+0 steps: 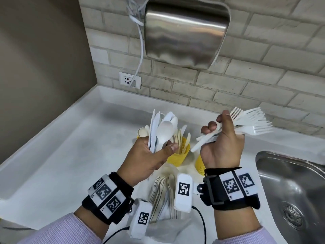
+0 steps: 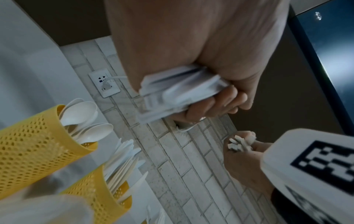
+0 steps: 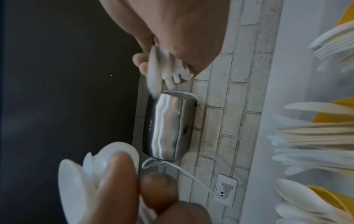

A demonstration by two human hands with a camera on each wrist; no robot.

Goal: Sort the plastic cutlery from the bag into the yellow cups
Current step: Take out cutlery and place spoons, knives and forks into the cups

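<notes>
Both hands full of cutlery above the yellow cups (image 1: pixel 179 152).
I see my left hand (image 1: pixel 149 155) fingers gripping white spoons and knives (image 1: pixel 161 127), right hand (image 1: pixel 223 143) gripping forks (image 1: pixel 249 122); bag (image 1: pixel 163 205) near on counter (image 1: pixel 61 164); dryer (image 3: pixel 168 127) reads "AIKE".

Location: I am at a pantry or washroom-type corner, not a home kitchen. Evidence: a steel hand dryer (image 1: pixel 184 32) on the pale brick-tile wall (image 1: pixel 263 67), its cord (image 1: pixel 140 55) plugged into a socket (image 1: pixel 129 80); a white surface (image 1: pixel 61 147) below; a steel sink (image 1: pixel 290 191) set into it at my right.
</notes>
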